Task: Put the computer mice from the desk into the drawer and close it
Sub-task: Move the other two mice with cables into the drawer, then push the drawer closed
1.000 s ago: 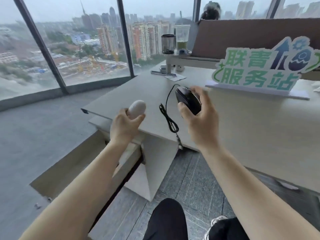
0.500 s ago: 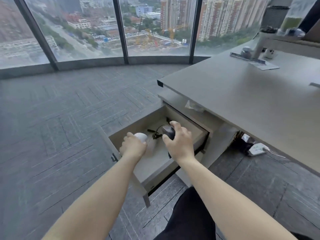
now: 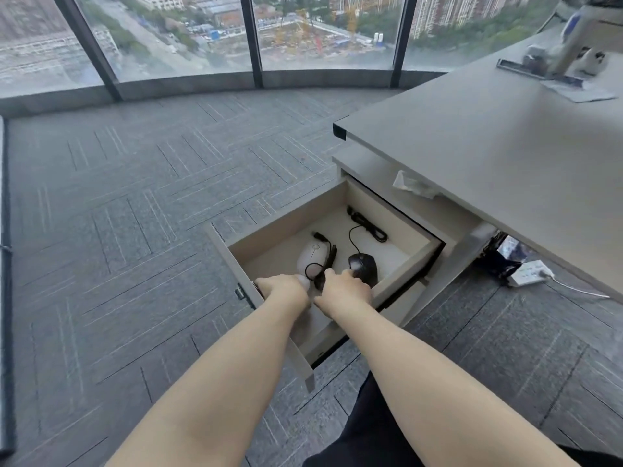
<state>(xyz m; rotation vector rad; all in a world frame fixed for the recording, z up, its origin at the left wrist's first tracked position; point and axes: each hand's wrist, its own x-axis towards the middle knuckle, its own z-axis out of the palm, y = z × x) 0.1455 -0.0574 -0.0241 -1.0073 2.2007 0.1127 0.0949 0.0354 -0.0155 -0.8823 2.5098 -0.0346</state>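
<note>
Head view, looking down into the open drawer [image 3: 397, 214] under the desk [image 3: 488, 156]: a white mouse [image 3: 312, 259] lies on the drawer floor, left of a black wired mouse [image 3: 364, 266], whose cable [image 3: 369, 225] trails toward the back. The left hand [image 3: 286, 291] sits at the white mouse's near end, fingers curled down. The right hand [image 3: 347, 289] reaches the black mouse, fingertips touching it; whether either hand actually grips, I cannot tell.

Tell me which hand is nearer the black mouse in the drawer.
Right. The right hand has fingertips at the black mouse. The left hand sits farther left, by the white mouse, at the drawer front.
</note>
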